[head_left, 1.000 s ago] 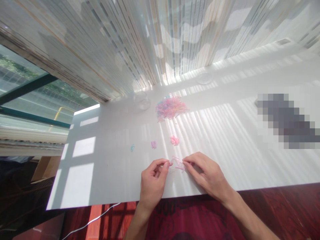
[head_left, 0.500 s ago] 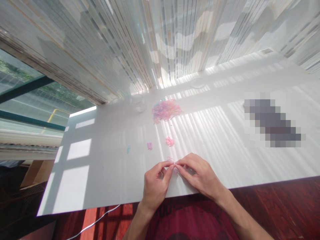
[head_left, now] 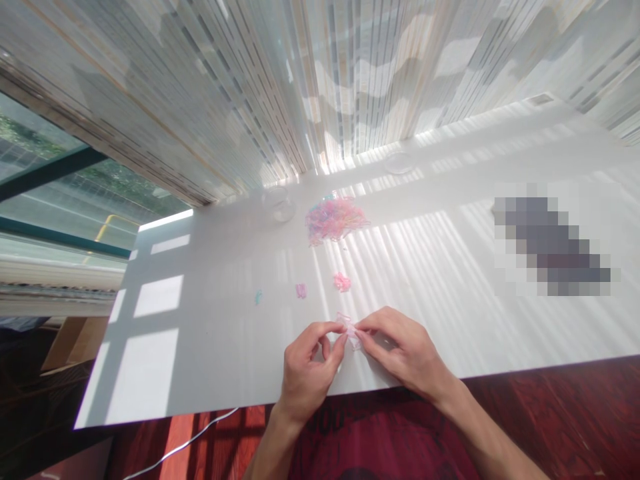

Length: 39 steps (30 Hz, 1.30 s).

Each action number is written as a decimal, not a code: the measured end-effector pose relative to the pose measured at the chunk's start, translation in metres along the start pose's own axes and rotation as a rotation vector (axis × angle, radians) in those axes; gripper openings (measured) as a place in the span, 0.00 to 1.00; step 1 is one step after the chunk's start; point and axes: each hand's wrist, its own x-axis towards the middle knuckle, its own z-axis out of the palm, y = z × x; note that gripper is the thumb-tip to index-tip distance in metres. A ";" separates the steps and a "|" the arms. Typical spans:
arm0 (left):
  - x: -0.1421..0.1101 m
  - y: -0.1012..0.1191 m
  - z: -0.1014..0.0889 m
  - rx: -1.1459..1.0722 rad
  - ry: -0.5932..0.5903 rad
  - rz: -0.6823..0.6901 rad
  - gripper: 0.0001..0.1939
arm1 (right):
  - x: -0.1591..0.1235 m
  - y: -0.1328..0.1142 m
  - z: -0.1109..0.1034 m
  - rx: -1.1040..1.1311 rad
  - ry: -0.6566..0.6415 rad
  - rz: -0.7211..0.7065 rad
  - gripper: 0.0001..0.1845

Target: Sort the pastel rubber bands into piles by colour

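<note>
Low in front of me, my left hand point(head_left: 313, 360) pinches with thumb and index finger at the left side of a small pale-pink bundle of thin loops point(head_left: 355, 342). They look like elastic bands, but I cannot make out single ones clearly. From the other side my right hand point(head_left: 400, 343) pinches the same bundle, its fingertips a short way from the left ones. Just beyond my hands lies a small pink heap of loops point(head_left: 343, 282). Left of it are a little purple group point(head_left: 301, 291) and a few turquoise loops point(head_left: 259, 297).
A large mixed pastel pile point(head_left: 335, 220) spreads farther back on the white table point(head_left: 215, 353). Beside it stands a clear round container point(head_left: 280, 203), and a clear round lid-like piece point(head_left: 399, 163) lies near the curtain point(head_left: 350, 80). A blurred dark object point(head_left: 553, 237) lies at right.
My fingertips have parted slightly, the left ones shifting left and the right ones right. More of the pale-pink bundle shows between them.
</note>
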 end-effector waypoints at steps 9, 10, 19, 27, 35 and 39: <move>0.015 -0.017 -0.020 0.120 0.192 -0.067 0.06 | 0.001 -0.002 -0.001 -0.003 0.004 0.020 0.07; 0.019 -0.020 -0.024 0.138 0.247 -0.095 0.07 | 0.001 -0.001 -0.001 -0.008 0.001 0.022 0.07; 0.040 -0.043 -0.039 0.377 0.361 0.011 0.06 | 0.002 -0.001 0.000 -0.032 -0.004 0.036 0.07; 0.041 -0.047 -0.038 0.500 0.301 0.142 0.07 | 0.001 -0.001 0.000 -0.026 -0.013 0.049 0.06; 0.037 -0.047 -0.046 0.459 0.353 -0.015 0.07 | 0.001 0.000 0.001 -0.004 -0.011 0.047 0.05; 0.037 -0.052 -0.046 0.480 0.345 -0.094 0.09 | 0.002 0.000 0.001 0.000 -0.013 0.047 0.05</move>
